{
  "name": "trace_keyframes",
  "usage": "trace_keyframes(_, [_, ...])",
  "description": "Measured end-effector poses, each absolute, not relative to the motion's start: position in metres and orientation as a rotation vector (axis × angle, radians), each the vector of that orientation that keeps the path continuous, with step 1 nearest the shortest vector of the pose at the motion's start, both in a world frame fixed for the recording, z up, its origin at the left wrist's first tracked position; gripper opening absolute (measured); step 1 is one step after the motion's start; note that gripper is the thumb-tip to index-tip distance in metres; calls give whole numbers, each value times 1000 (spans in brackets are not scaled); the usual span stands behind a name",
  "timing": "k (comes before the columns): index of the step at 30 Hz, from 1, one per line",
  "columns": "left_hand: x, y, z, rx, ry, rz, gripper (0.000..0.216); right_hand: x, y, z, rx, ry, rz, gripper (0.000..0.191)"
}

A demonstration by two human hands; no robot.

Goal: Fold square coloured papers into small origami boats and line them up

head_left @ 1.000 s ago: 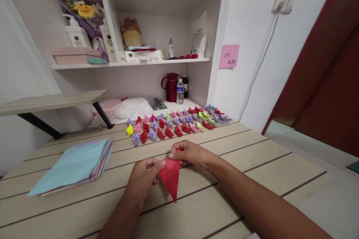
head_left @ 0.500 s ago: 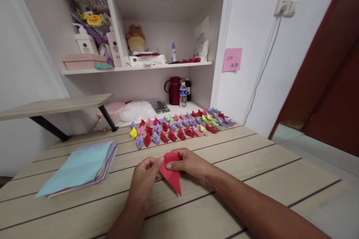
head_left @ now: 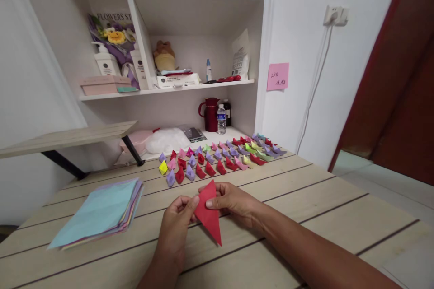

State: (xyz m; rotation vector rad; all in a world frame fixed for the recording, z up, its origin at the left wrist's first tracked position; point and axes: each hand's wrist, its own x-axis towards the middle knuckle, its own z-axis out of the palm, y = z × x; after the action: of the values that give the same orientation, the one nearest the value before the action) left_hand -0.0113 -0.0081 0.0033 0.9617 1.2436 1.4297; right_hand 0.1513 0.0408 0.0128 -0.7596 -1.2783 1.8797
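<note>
A folded red paper (head_left: 207,213), shaped like a long diamond, is held just above the wooden table (head_left: 305,207). My left hand (head_left: 176,226) pinches its left edge with thumb and fingers. My right hand (head_left: 230,199) grips its upper right side, thumb lying on the paper. Beyond my hands, rows of small folded paper boats (head_left: 217,160) in red, purple, pink, yellow and green stand on the table. A stack of coloured paper sheets (head_left: 100,212), light blue on top, lies to the left.
White shelves behind hold a red jug (head_left: 210,115), a water bottle (head_left: 221,119), pump bottles (head_left: 106,61), a plush toy and boxes. A pink sticky note (head_left: 277,76) hangs on the wall. A raised wooden board (head_left: 68,135) juts out at left. A red door stands at right.
The red paper has been turned and flattened, so its top point now sticks up between my hands. My fingers shifted along its edges. The camera tilted up slightly.
</note>
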Motion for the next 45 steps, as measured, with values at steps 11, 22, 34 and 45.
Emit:
trace_keyframes(11, [-11,-6,2,938,1215,1413,40,149,36,20,-736,-1257,1784,42])
trace_keyframes(22, [-6,-13,7,948,1179,1377,41,149,37,23,-671,-1242,1685,40])
trace_keyframes(34, [-10,-9,3,992,1219,1375,35,148,37,25,-636,-1238,1594,35])
trace_keyframes(45, [-6,-9,6,1004,1261,1360,36,151,39,29,-631,-1344,1465,40])
